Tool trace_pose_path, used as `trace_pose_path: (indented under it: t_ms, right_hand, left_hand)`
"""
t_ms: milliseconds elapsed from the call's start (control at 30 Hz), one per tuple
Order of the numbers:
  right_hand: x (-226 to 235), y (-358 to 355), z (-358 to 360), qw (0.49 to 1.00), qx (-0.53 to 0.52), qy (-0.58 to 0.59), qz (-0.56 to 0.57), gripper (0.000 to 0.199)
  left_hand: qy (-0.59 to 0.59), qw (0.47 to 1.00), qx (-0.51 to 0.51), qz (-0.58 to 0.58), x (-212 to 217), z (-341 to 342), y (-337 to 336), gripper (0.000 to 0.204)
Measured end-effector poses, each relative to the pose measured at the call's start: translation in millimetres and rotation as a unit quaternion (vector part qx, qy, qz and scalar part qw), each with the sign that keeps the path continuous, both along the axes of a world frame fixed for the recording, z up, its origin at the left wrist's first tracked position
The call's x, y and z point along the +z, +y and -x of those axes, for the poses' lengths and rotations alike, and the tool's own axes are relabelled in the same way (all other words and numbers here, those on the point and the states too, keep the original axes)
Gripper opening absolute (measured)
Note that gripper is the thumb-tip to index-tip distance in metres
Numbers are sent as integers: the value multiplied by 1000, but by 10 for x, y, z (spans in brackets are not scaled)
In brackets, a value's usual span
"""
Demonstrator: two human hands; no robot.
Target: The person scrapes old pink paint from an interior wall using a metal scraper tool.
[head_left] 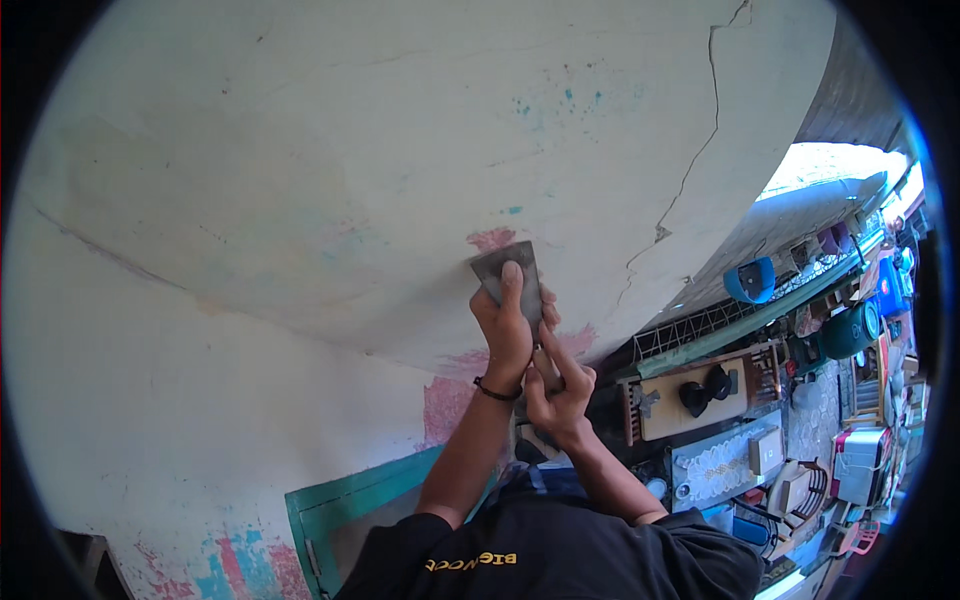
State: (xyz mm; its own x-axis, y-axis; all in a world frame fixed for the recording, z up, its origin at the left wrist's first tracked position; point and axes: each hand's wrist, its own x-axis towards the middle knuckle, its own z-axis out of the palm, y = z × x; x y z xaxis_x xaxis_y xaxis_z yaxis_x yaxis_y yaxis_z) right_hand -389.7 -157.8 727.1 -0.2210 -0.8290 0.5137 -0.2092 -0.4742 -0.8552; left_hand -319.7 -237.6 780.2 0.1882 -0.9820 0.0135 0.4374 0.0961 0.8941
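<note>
In front of the wall I hold a putty knife with a broad grey blade, its wide edge up against the wall. My left hand, with a dark bracelet at the wrist, grips the blade, thumb lying flat on its face and some fingers behind it. Lower down, my right hand is closed round the light-coloured handle. Just above the blade's edge shows a pink bare patch in the off-white wall. More pink shows below, beside my left forearm.
A long crack runs down the wall at upper right. Below left stands a green frame, near flaking blue and pink paint. At right are a wooden bench with dark items, a table with a lacy cover and a chair.
</note>
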Motion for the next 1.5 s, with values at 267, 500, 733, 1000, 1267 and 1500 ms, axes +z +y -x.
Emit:
trace_pose_path:
  t_ms: [267, 500, 733, 1000, 1267, 1500]
  right_hand:
    - [-83, 4, -19, 1000, -10, -1, -3, 51]
    - [-98, -44, -80, 999, -2, -23, -22, 50]
    - [135, -162, -101, 998, -40, -14, 57, 50]
    - [310, -107, 22, 1000, 0, -21, -20, 53]
    - [91, -52, 17, 999, 13, -28, -14, 54]
    - [115, -166, -1, 999, -6, -19, 34, 53]
  left_hand:
    - [0, 1000, -26, 8, -39, -27, -15, 44]
    - [-4, 1000, -20, 5, -34, -46, -58, 44]
    - [-22, 998, -21, 50, 321, -5, -116, 46]
    - [-23, 998, -16, 49, 251, 24, -85, 44]
    - [-16, 999, -5, 40, 73, -13, -83, 42]
    - [-20, 999, 2, 40, 184, -15, -102, 44]
